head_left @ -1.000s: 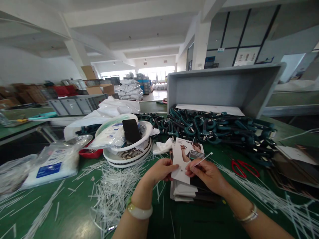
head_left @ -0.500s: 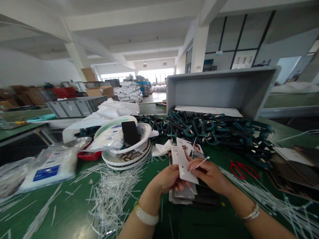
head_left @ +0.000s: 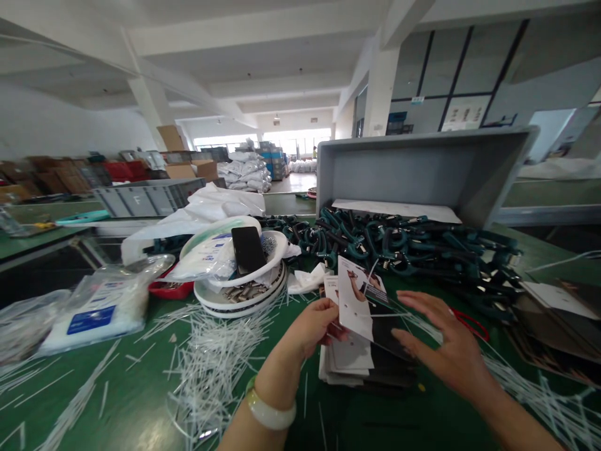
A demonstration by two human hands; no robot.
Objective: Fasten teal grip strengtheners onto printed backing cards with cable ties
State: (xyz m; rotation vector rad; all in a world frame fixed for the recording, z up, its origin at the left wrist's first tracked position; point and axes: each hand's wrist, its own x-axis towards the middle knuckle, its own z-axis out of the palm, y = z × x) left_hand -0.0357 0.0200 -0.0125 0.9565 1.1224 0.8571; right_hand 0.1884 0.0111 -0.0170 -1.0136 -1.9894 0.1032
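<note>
My left hand (head_left: 319, 326) pinches the left edge of a white printed card (head_left: 352, 307) with photos and small holes. The card is tilted over a stack of similar cards (head_left: 345, 363). A thin white cable tie (head_left: 381, 316) sticks out to the right from the card, and another white tie stands near its photo. To the right of the card, apart from it, my right hand (head_left: 448, 344) has its fingers spread with nothing in them. Red-handled scissors (head_left: 476, 326) lie partly hidden behind that hand. More white cable ties (head_left: 530, 376) lie beside my right forearm.
Cut tie pieces (head_left: 216, 351) are heaped on the green table at left, near stacked white bowls (head_left: 244, 307) bearing a phone (head_left: 248, 249). Dark green tools (head_left: 375, 241) spill from a tipped grey crate (head_left: 399, 172). A plastic bag (head_left: 101, 307) lies left; dark cards (head_left: 554, 332) lie right.
My right hand has let go of the card and tie and moved right, its fingers opening. My left hand still holds the card, which has barely moved.
</note>
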